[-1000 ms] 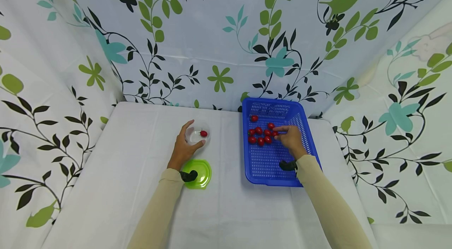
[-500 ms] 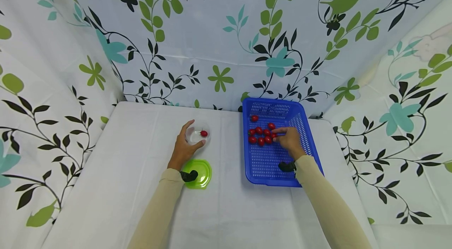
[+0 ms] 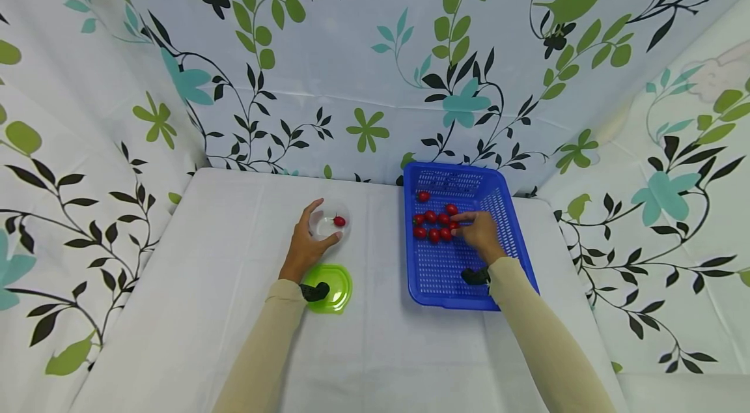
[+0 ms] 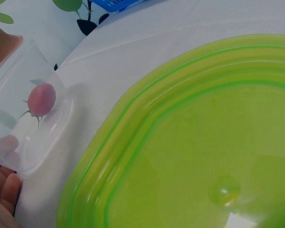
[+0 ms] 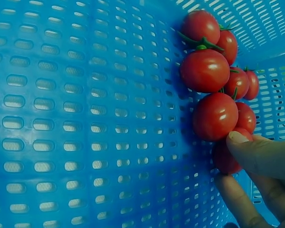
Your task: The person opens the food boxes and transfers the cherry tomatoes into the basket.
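My left hand (image 3: 306, 242) holds a clear plastic container (image 3: 322, 224), with the thumb on the near side and the fingers on the far side. Inside it lies one cherry tomato (image 3: 339, 221) with a green stem, which the left wrist view shows through the wall. In the blue basket (image 3: 415, 273), my right hand (image 3: 483, 234) pinches a cherry tomato (image 5: 225, 157) between thumb and fingers at the right end of a cluster. The thumb partly covers that tomato. Several other cherry tomatoes (image 5: 205, 71) lie close beside it.
A green lid (image 3: 336, 289) lies on the white table (image 3: 375, 348) just in front of the container, partly under the left wrist. One separate cherry tomato (image 3: 423, 196) sits farther back in the basket. A patterned curtain (image 3: 363, 74) stands behind the table.
My right hand has shifted slightly left and toward me, and its fingertips have come together around the tomato. The left hand and container have stayed in place.
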Available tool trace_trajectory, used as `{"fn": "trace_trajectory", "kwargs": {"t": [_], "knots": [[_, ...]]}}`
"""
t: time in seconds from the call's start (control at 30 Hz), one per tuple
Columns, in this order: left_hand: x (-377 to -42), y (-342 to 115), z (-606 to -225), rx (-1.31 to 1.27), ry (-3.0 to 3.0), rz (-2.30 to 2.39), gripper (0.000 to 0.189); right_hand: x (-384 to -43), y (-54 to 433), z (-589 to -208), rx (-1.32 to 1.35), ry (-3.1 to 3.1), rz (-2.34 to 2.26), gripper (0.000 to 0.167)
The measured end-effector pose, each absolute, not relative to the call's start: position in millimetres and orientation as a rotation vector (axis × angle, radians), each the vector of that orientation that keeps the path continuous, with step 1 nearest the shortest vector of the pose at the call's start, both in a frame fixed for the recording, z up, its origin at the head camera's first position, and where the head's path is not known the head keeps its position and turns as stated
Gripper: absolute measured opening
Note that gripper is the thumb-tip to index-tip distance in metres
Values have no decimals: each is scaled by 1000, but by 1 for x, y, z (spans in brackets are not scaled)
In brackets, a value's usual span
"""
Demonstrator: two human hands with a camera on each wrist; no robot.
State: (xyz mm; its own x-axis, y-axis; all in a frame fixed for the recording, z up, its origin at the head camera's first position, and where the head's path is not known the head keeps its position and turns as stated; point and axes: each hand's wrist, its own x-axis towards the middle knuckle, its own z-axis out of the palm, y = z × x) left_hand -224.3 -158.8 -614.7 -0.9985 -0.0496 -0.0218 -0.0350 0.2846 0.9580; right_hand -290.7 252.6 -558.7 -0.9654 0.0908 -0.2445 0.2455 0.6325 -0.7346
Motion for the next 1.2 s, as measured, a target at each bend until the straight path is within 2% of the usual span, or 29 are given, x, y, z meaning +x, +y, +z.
{"fn": "trace_trajectory", "kwargs": {"t": [1.2], "knots": [[-225,-159,-616,77,-2511,-1862,93,-288,244,-532,229,2670,-1320,35]]}}
